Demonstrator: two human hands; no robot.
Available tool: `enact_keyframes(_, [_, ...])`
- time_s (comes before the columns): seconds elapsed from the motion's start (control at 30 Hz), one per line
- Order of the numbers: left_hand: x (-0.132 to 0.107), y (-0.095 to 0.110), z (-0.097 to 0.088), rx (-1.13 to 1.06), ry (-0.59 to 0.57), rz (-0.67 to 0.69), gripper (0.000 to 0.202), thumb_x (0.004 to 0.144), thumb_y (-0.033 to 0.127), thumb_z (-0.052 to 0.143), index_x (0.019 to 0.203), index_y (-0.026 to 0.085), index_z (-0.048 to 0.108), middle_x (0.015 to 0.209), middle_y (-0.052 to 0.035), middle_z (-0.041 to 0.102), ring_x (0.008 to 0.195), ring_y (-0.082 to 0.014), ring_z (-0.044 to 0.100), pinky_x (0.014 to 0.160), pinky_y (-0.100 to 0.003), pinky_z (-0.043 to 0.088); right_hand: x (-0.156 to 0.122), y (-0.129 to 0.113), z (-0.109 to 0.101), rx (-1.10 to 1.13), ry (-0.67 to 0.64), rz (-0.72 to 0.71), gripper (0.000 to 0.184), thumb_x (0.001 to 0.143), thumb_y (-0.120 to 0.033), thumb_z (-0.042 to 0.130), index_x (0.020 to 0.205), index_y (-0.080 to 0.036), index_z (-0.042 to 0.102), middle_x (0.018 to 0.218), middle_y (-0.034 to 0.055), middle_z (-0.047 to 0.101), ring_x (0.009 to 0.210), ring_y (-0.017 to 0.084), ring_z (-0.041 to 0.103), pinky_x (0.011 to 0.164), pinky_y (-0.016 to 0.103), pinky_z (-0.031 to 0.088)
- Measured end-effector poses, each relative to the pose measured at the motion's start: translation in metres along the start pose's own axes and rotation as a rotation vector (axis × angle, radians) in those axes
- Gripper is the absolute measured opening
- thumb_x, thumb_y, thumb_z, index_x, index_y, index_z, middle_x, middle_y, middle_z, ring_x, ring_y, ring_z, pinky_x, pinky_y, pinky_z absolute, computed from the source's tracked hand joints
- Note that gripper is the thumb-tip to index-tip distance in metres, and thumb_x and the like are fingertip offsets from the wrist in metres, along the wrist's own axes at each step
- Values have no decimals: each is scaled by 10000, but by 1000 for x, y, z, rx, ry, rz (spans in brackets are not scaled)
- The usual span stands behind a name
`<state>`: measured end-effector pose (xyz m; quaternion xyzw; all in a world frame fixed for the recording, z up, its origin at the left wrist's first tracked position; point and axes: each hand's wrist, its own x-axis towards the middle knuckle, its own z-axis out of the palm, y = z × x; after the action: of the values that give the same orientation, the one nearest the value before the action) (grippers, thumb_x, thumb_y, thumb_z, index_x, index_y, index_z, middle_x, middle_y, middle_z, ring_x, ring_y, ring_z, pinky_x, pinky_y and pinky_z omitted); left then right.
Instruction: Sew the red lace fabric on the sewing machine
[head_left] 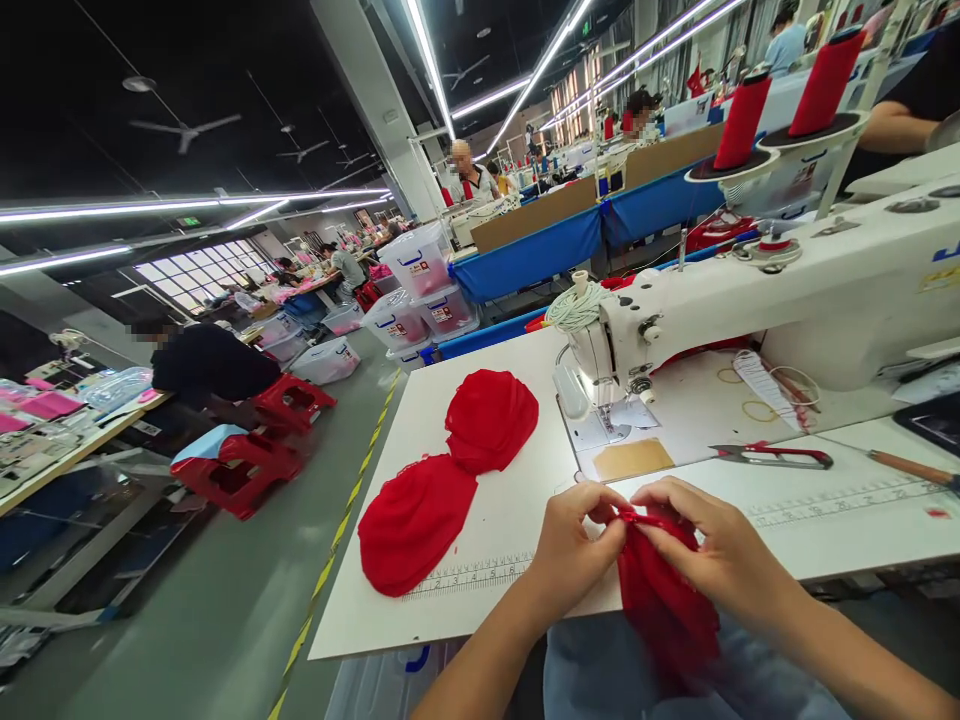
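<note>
A piece of red fabric [664,600] hangs over the table's front edge toward my lap. My left hand [581,540] pinches its upper edge between thumb and fingers. Close beside it, my right hand [694,530] grips the same edge, the fingertips of both hands almost meeting. To the left on the white table [517,520] lie two rounded red fabric pieces [420,520], touching each other. Behind my hands stands a white sewing machine [697,300], its needle area [609,420] a short way beyond my fingers.
Red-handled thread snips [772,456] and a wooden-handled tool [911,468] lie right of my hands. Red thread cones [742,120] stand above the machine. Clear plastic bins [420,265] are stacked beyond the table. A seated person [214,362] works at the left.
</note>
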<state>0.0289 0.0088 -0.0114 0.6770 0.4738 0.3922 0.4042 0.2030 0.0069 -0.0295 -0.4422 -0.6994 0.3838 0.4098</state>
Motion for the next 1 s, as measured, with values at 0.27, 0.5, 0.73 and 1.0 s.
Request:
enact_keyframes(0.27, [18,-1,-1,-176,-73,-247,139,745,293,625,747,154,636,674,-3,578,631,-131,501,614,-255,390,22,10,-11,134,-153,212,91,792,-312,549,783,-231,589,644,-31,557,586,152,505,541,266,385])
enact_keyframes(0.5, [32,-3,1,-50,-76,-320,119,753,283,597,711,181,552,555,53,454,536,-110,400,527,-239,296,35,28,4,300,-249,307,296,810,-510,516,752,-222,481,648,-9,576,569,146,553,507,253,419])
enact_keyframes(0.73, [63,-8,1,267,-39,-369,121,818,237,500,700,220,512,628,29,548,605,-153,485,586,-260,327,79,43,-10,-28,-138,194,182,813,-354,461,674,-239,484,609,0,596,581,172,559,542,287,433])
enact_keyframes(1.0, [101,-12,11,476,36,-409,110,812,221,490,712,264,498,484,67,505,489,-165,489,540,-262,301,98,64,-16,-483,-31,-56,227,855,-250,446,835,-264,672,738,38,720,636,220,648,559,306,414])
